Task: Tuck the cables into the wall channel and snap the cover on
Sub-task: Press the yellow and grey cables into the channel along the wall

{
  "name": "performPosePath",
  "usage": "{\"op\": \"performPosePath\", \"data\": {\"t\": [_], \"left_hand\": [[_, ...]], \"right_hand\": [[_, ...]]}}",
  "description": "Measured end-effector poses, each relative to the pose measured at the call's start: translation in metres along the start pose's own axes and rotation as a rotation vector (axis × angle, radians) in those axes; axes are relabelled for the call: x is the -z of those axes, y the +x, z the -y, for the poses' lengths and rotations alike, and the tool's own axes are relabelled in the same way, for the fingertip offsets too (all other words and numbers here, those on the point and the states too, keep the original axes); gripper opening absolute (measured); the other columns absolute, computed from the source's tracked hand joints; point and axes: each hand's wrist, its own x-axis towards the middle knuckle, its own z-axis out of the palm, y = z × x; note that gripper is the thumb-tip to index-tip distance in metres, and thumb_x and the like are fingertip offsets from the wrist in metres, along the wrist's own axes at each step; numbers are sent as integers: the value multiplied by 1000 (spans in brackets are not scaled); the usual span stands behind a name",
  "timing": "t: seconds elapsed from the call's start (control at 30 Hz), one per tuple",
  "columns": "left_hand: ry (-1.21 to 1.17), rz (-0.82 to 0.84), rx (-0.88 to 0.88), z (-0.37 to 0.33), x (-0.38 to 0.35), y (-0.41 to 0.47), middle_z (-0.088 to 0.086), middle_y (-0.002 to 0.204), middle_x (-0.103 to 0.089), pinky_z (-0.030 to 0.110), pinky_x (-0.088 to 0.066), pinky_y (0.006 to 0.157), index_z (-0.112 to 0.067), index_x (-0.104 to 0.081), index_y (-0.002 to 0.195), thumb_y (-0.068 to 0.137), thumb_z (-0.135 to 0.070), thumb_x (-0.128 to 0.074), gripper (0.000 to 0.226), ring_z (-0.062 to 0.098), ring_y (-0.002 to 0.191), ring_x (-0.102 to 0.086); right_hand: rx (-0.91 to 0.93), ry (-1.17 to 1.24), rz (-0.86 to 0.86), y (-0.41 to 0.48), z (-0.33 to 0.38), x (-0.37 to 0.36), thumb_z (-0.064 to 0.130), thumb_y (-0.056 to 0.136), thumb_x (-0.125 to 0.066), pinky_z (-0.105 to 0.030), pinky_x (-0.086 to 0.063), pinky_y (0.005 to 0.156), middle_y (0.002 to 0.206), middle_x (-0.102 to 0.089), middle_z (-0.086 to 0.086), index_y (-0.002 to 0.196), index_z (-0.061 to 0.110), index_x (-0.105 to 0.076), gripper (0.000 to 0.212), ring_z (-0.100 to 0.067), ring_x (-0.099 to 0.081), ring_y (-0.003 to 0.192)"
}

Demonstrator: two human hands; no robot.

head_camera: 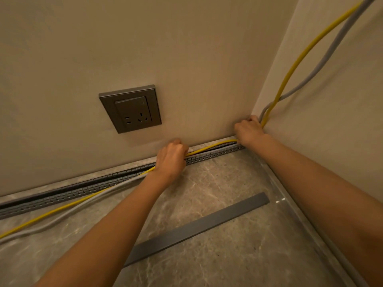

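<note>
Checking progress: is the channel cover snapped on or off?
Off. The grey cover lies loose on the floor, apart from the wall channel, whose slotted side is exposed.

Home room corner: plain beige walls (186, 48), grey wall socket (130, 109), marble-look floor tiles (228, 235).

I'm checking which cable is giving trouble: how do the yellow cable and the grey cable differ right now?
The yellow cable is thinner than the grey cable. Between the left hand and right hand, the yellow cable arches above the open channel, while the grey cable is out of sight there. Both climb the side wall at the corner, and both lie on the floor left of the left hand, outside the channel.
</note>
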Motion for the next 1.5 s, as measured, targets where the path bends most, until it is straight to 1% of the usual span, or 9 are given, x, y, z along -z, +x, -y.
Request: {"op": "performPosePath", "data": {"t": [0.23, 0.37, 0.53, 0.87, 0.97, 1.03, 1.1, 1.2, 1.5], "left_hand": [[83, -40, -150, 2, -17, 2, 13, 114, -56, 37, -36, 88, -8, -57, 107, 85, 1, -50, 24, 31, 108, -51], [69, -58, -216, 0, -14, 1, 21, 103, -58, 40, -40, 78, -1, -61, 98, 83, 2, -54, 17, 35, 99, -53], [197, -36, -298, 6, -16, -3, 13, 70, -62, 27, -31, 54, -7, -63, 70, 57, -1, -62, 14, 29, 60, -60], [390, 25, -376, 0, -15, -10, 6, 63, -63, 31, -21, 58, -13, -64, 60, 66, -14, -36, 29, 23, 56, -61], [406, 101, -337, -3, -12, -4, 2, 51, -60, 27, -36, 48, -14, -61, 49, 54, -13, -67, 8, 20, 45, -59], [401, 73, -306, -9, -9, -1, 3, 46, -61, 19, -39, 36, -12, -62, 44, 36, -18, -88, 28, 18, 40, -60], [435, 49, -296, -14, -3, -4, 8, 68, -70, 22, -50, 52, -10, -70, 68, 56, -17, -85, 20, 23, 63, -68], [408, 154, -229, -18, -5, -3, 17, 121, -59, 39, -46, 87, -3, -51, 118, 91, 0, -43, 28, 34, 110, -57], [299, 123, -152, -13, -5, -4, 14, 119, -60, 43, -46, 83, -8, -55, 114, 93, -6, -41, 25, 35, 110, -56]], "right_hand": [[92, 6, -28, -14, -12, -7, -7, 93, -42, -38, -46, 95, 122, -60, -21, 114, -2, -60, 28, -36, -55, 118], [147, -37, -14, -17, -17, -9, -2, 94, -42, -38, -46, 94, 120, -62, -20, 114, 2, -60, 27, -35, -54, 117], [215, -196, -95, -19, -14, -16, 2, 93, -42, -36, -21, 118, 116, -68, -11, 112, 11, -63, 29, -25, -58, 117], [57, -172, -56, -7, 1, -3, 3, 96, -40, -38, -42, 103, 130, -58, -11, 124, 9, -54, 31, -30, -54, 123], [-45, -119, -36, -6, 2, 0, 2, 95, -43, -38, -44, 102, 133, -56, -13, 127, 6, -52, 32, -30, -52, 126], [-85, -108, -27, -5, 4, 1, 3, 96, -44, -36, -44, 102, 134, -55, -13, 128, 6, -51, 34, -29, -51, 127], [-98, -105, -17, -3, 5, 1, 4, 96, -44, -35, -45, 102, 134, -56, -12, 129, 7, -52, 34, -28, -52, 127], [-114, -98, -3, 2, 9, 2, 6, 96, -44, -34, -42, 104, 135, -56, -11, 129, 8, -53, 34, -27, -51, 128], [-46, -13, -47, -7, 8, -8, 0, 93, -44, -36, -39, 104, 123, -64, -12, 117, 8, -59, 30, -29, -58, 118]]}}
